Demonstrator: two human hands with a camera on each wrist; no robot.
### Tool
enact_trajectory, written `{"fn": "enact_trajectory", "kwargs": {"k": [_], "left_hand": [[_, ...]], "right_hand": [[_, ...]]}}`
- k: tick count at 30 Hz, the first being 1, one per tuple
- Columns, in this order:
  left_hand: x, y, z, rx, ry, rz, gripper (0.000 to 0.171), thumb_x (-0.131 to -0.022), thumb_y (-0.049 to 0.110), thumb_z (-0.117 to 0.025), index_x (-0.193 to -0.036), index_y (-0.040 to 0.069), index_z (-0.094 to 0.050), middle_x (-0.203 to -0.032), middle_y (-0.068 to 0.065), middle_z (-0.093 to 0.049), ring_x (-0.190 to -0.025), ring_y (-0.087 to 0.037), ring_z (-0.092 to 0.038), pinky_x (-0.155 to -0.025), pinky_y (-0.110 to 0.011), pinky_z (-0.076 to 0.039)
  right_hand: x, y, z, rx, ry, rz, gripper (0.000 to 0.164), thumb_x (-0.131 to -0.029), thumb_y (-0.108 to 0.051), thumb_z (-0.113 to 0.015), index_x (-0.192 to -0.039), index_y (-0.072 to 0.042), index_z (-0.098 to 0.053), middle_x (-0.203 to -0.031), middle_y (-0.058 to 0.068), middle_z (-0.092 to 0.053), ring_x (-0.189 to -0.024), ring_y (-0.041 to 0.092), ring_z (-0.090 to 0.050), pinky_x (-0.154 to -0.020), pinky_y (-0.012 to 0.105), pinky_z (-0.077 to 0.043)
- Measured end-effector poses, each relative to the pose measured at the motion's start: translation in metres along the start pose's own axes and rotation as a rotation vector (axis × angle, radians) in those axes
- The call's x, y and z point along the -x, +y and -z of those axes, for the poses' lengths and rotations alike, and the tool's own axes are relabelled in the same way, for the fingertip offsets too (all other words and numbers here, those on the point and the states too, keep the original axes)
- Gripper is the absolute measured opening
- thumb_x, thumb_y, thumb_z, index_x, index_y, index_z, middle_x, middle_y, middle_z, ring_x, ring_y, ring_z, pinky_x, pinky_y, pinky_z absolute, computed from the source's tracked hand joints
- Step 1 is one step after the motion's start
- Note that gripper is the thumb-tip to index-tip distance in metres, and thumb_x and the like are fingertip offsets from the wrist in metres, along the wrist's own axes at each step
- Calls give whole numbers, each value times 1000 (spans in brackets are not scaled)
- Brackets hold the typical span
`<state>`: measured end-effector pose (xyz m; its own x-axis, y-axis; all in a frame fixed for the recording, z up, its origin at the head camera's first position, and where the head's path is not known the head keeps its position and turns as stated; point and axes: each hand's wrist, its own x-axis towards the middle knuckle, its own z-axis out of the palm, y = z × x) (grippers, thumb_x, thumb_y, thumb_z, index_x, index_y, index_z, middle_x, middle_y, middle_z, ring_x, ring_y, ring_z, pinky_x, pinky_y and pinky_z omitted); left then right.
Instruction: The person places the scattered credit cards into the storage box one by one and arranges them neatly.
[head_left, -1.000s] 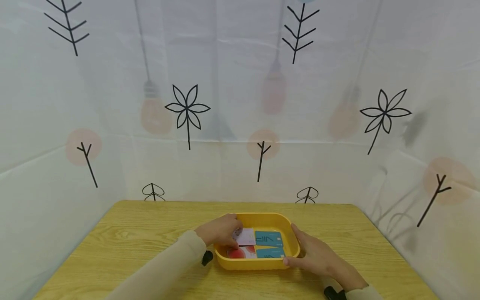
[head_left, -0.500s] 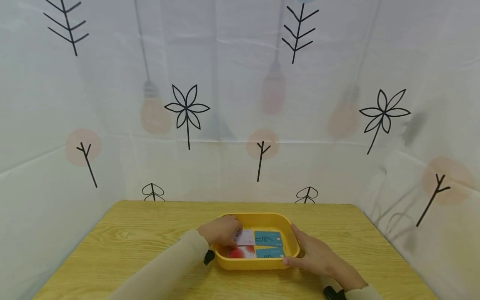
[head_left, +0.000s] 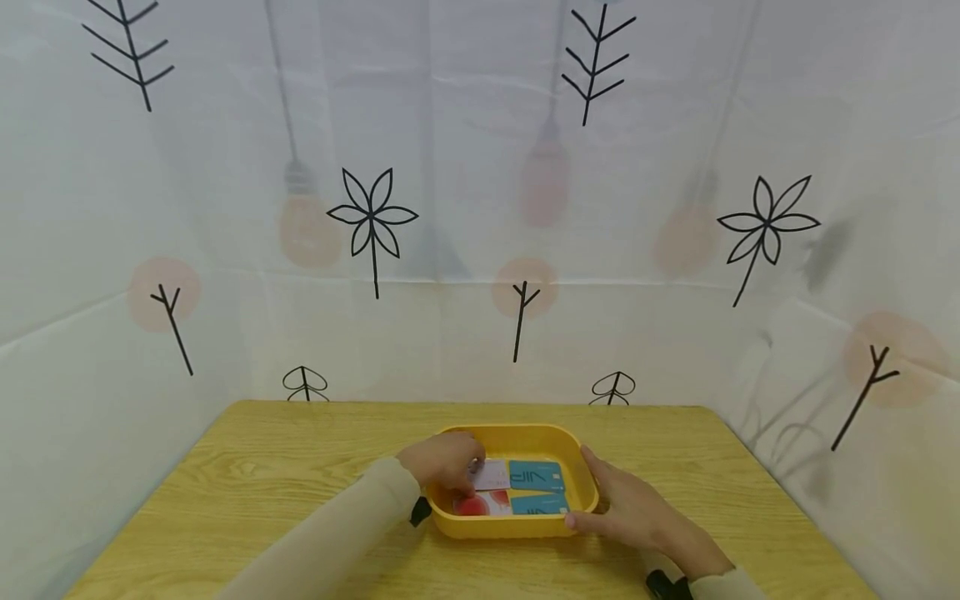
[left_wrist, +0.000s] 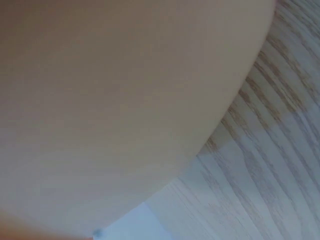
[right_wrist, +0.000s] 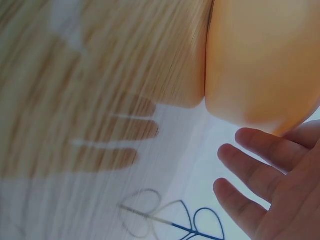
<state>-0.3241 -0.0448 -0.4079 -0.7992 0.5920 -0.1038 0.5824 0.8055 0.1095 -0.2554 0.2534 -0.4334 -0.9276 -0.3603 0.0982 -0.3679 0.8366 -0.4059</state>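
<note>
My left hand [head_left: 444, 460] reaches over the left end of a yellow tray [head_left: 517, 527]. Thumb and fingers hold the left end of a pale lilac card [head_left: 493, 475], partly hidden beneath them. Just in front lies a red-and-white card [head_left: 480, 504]. Two teal cards, the back one [head_left: 537, 477] and the front one [head_left: 542, 504], lie to the right in the tray. My right hand [head_left: 637, 508] holds the tray's right end, thumb at the front rim and index along the side. In the right wrist view its other fingers [right_wrist: 250, 170] spread beside the orange-looking tray wall.
The tray stands on a wood-grain table [head_left: 315, 450] with its far edge behind it. A white curtain [head_left: 450, 333] printed with black plants and pale bulbs hangs around the back and sides. Skin fills most of the left wrist view.
The left hand has shifted very slightly right, and the lilac card's back edge looks a little lower. The right hand and tray stay in place.
</note>
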Motion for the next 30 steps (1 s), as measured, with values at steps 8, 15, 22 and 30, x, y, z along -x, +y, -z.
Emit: {"fn": "enact_trajectory", "kwargs": {"k": [8, 15, 22, 30], "left_hand": [[0, 0, -1, 13, -9, 7, 34, -76, 30, -80, -104, 16, -68, -89, 9, -60, -75, -9, -50, -75, -25, -47], [0, 1, 1, 28, -26, 22, 32, -76, 29, -80, -102, 17, -68, -87, 9, -58, -73, -10, -50, -71, -25, -45], [0, 1, 1, 31, -37, 29, 34, -76, 30, -80, -105, 17, -68, -90, 9, -58, -76, -10, -50, -74, -25, -46], [-1, 1, 2, 33, -50, 22, 36, -77, 31, -79, -108, 17, -68, -93, 8, -59, -78, -10, -49, -78, -26, -46]], "right_hand": [[0, 0, 0, 2, 0, -6, 105, -79, -64, -63, -151, -2, -18, -149, 18, -34, -132, 37, -39, -98, 57, -37], [0, 1, -1, -3, -2, -13, 105, -79, -64, -62, -151, -2, -18, -149, 17, -34, -132, 36, -39, -98, 57, -37], [0, 1, -1, -1, 1, -5, 105, -79, -64, -62, -151, -1, -19, -149, 17, -34, -132, 36, -39, -98, 57, -38], [0, 0, 0, -4, -7, -17, 106, -79, -65, -62, -151, -2, -18, -149, 17, -34, -131, 37, -40, -97, 58, -38]]}}
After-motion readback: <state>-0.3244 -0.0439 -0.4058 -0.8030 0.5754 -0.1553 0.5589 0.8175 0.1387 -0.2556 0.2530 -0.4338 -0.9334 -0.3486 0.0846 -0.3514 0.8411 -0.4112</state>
